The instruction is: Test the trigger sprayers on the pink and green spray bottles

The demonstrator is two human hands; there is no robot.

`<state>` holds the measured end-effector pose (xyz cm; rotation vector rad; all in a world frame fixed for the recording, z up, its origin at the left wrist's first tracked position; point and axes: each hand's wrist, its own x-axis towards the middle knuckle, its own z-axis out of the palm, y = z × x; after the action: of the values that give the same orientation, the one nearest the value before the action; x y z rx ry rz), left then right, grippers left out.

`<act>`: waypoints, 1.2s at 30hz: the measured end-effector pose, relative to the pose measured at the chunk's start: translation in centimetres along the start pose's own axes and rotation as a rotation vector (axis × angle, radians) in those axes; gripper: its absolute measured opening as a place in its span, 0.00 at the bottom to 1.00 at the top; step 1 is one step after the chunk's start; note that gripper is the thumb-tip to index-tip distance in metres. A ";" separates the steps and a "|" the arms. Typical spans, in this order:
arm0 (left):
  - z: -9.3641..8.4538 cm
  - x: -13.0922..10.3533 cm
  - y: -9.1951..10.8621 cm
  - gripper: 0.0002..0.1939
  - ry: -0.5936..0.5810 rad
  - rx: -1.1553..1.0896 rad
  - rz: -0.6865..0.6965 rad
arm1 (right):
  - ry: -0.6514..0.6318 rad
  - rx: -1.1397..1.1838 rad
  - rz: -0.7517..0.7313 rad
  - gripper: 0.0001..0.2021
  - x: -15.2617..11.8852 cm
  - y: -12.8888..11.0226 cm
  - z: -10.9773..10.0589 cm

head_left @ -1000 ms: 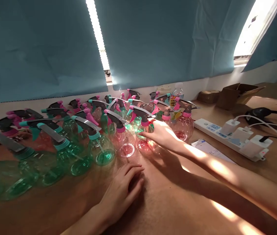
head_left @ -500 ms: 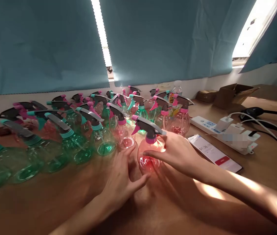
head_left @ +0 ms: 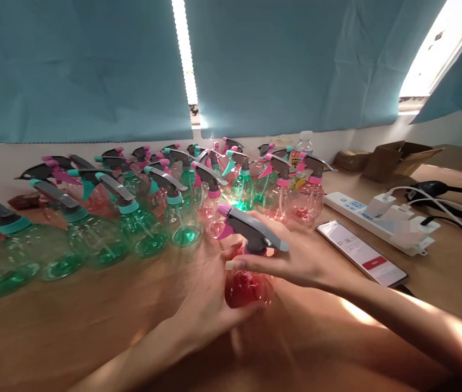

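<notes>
Between my two hands is a pink spray bottle (head_left: 249, 286) with a grey and pink trigger head, tilted slightly. My right hand (head_left: 291, 253) wraps round its neck and upper body, thumb across the front. Lower down, my left hand (head_left: 210, 299) curves round the left side, its thumb along the front near the base. Just behind stands another pink spray bottle (head_left: 213, 212), partly hidden. To the left, a green spray bottle (head_left: 182, 223) heads a row of green ones. More pink spray bottles (head_left: 307, 201) stand behind my right hand.
A phone (head_left: 361, 253) showing a timer lies right of my right hand. Beyond it is a white power strip (head_left: 377, 223) with chargers and cables. An open cardboard box (head_left: 398, 158) sits at the back right. Blue curtains (head_left: 288, 65) hang behind the table.
My left hand has closed in from beside the pink spray bottle onto its lower body. The bottle has moved slightly nearer and tilted. The view has shifted a little left.
</notes>
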<state>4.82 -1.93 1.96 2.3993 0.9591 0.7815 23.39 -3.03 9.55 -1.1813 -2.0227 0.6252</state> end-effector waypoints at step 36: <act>-1.0 -1.9 -5.4 0.44 -0.247 0.275 0.018 | 0.141 0.324 -0.058 0.06 3.7 5.3 1.7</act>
<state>0.45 0.47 -1.08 2.6627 0.9966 0.3635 23.70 2.67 5.94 -0.9436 -1.7523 0.7833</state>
